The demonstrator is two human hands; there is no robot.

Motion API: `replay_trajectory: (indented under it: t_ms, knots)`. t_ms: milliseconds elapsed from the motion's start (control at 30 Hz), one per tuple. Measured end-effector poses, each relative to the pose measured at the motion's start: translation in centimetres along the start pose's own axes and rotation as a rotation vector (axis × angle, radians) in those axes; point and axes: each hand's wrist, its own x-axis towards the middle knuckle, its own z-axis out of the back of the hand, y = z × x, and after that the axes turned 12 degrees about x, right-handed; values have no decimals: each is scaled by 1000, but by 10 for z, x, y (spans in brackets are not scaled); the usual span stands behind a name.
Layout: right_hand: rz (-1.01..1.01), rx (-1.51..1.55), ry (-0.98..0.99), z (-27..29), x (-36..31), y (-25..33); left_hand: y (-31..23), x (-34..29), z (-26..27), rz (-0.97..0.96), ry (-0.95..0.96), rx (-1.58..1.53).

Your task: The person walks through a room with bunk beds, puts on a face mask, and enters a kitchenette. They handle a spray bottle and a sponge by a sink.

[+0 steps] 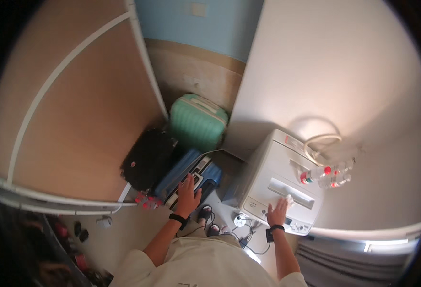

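My left hand [187,197] reaches over a blue suitcase [210,172], its fingers stretched out beside the light-coloured handle piece [198,179]; nothing shows in its grip. On the right, my right hand [278,214] is over the front of a white top-loading washing machine [263,193]. A crumpled white tissue [290,200] sits at its fingertips, pressed near the recess in the lid. Clear plastic bottles with red caps lie farther back on the lid, the nearest bottle [314,175] bearing a red and green label.
A mint-green suitcase [198,122] and a black bag [148,160] stand behind the blue suitcase. Dark cables [251,234] trail over the floor near my feet. A pale hose [323,137] curves behind the washing machine. A brown panel [86,105] rises at the left.
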Motion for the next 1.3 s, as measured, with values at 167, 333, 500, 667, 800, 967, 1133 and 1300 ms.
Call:
replay_trajectory:
  t_ms: [167, 333, 500, 667, 800, 967, 1133, 1300]
  knots:
    - [-14, -74, -31, 4, 1, -21, -14, -51, 10, 15, 22, 52]
    - [-62, -59, -69, -13, 10, 10, -30, -88, 47, 39, -16, 77]
    - [135, -49, 38, -45, 2, 58, -34, -108, 68, 48, -56, 135]
    - [191, -38, 91, -60, 5, 105, -25, -133, 77, 76, -126, 130]
    - [157, -133, 116, -71, 10, 141, -6, -143, 80, 139, -89, 120]
    - [277, -103, -6, -75, 17, 117, 24, -147, 87, 164, -224, 177]
    - [160, -257, 86, -49, 28, 112, 60, -165, 102, 267, -249, 151]
    - [7, -288, -84, -76, 91, -13, 73, -145, 110, 206, -285, 142]
